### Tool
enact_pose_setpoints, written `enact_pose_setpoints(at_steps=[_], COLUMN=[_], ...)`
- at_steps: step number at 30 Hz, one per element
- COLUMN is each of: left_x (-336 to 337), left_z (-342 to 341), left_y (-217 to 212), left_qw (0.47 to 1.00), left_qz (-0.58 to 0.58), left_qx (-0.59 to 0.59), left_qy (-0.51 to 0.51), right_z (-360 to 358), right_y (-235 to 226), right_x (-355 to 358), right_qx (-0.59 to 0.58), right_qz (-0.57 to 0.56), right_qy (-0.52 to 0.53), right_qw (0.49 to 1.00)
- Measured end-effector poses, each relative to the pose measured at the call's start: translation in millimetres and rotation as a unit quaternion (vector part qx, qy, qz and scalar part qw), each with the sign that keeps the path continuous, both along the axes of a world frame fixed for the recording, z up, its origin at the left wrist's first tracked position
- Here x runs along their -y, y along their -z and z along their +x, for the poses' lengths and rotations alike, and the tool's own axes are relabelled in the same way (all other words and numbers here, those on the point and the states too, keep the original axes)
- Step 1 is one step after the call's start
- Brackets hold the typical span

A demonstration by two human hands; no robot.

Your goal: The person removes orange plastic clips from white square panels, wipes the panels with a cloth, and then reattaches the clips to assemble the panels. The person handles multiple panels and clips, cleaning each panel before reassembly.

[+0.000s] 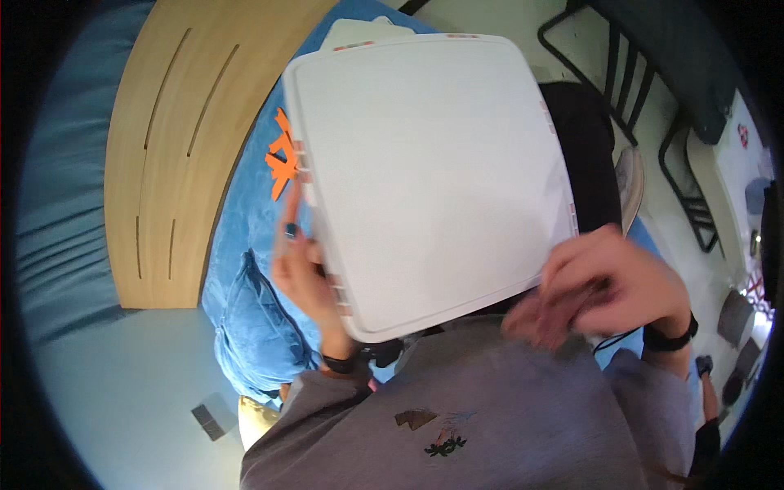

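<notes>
A large white board (433, 171) with rounded corners and a raised rim fills the middle of the view, tilted over my lap. Small reddish-orange marks or clips show along its edges. At its left edge, my left hand (300, 265) holds the board, the forefinger stretched up along the side and a dark ring on one finger. My right hand (600, 286) is at the lower right corner of the board, its fingers curled and smeared by motion. Whether it holds anything or touches the corner cannot be made out.
An orange cut-out piece (282, 155) lies on the blue bedding (245, 212) left of the board. A wooden headboard (184, 122) stands further left, with a blue cushion (261, 327) below. Black metal chair legs (625, 73) and a white desk (739, 147) are at the right.
</notes>
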State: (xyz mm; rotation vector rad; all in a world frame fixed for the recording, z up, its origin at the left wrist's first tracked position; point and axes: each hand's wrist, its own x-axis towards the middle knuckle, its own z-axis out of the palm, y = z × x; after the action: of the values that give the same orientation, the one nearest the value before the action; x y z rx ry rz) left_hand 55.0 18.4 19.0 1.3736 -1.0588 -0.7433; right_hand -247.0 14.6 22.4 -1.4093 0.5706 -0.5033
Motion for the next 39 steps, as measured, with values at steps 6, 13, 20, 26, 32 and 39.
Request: enact_pose_setpoints(at_steps=[6,13,20,26,32,39], left_x=[18,6,-26,-43,-57,-99], left_z=[50,95,61,16,9,15], left_y=[-29,-17,20,56,61,81], left_qw=[0.974,0.809,0.608,0.536,0.467,0.719], left_qz=[-0.083,-0.078,0.131,0.308,0.249,0.321], left_qx=[-0.21,-0.516,-0.78,-0.785,-0.848,-0.615], left_qy=[0.015,0.271,0.07,0.047,0.038,0.039], right_z=[-66,-65,-54,-51,-47,-41], right_y=[9,34,23,25,27,33], right_x=[3,6,9,11,12,17], right_qx=[-0.138,-0.244,-0.267,-0.298,-0.283,-0.296], right_qz=[-0.035,-0.037,-0.026,-0.067,-0.03,-0.014], right_qy=[0.452,0.411,0.341,0.321,0.315,0.292], right_qw=[0.88,0.878,0.901,0.896,0.905,0.91])
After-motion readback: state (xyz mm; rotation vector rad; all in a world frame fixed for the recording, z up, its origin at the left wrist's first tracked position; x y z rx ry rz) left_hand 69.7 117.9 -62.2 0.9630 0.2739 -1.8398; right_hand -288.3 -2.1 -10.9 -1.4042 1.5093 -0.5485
